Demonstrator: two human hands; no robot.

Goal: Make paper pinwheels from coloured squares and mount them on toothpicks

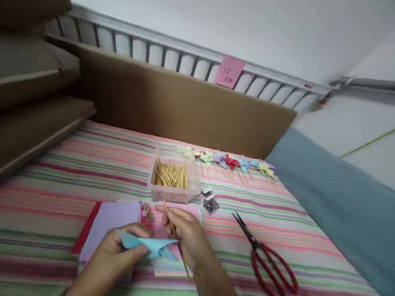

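Note:
My left hand pinches a light blue folded paper pinwheel between thumb and fingers. Close beside it, my right hand grips a thin wooden stick, slanting with its upper end past the fingers and its lower end below the palm. Whether the stick touches the paper I cannot tell. Under the hands lie a pile of pink and pale paper sheets and, to the left, a stack of purple and red paper. Beyond them is a clear plastic box full of wooden sticks.
Red-handled scissors lie to the right on the striped cloth. A small bag of dark bits sits by the box. Finished pinwheels line the back, before a cardboard panel. Cardboard boxes are stacked at left.

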